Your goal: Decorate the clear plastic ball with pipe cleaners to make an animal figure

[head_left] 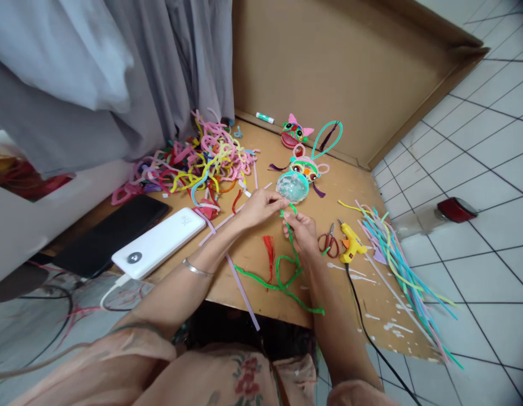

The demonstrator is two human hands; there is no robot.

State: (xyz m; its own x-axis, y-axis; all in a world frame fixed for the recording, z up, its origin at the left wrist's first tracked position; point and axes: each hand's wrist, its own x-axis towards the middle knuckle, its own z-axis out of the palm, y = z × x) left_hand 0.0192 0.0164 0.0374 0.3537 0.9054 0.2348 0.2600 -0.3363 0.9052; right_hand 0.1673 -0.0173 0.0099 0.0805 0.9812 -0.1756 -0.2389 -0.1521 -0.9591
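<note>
My left hand [261, 207] pinches a green pipe cleaner [290, 237] near its upper end. My right hand [302, 230], fingers curled, grips the same piece just below, and it hangs down between them. Under my hands more green pipe cleaners [261, 277] lie bent and looped on the table, beside a red tassel [268, 251]. Just beyond my fingertips sits a clear, turquoise-rimmed dome [292, 187], against a pipe-cleaner animal head [304, 168] with pink loop ears and purple tassels. Exactly how the green piece bends at my fingertips is too small to tell.
Right of my hands lie scissors [330, 243], a yellow glue gun [351, 241] with a black cord, and straight pipe cleaners [399, 265]. At left are a tangled pipe-cleaner heap [210, 152], a white power bank [159, 242] and a black phone [117, 234]. Cardboard [329, 67] stands behind.
</note>
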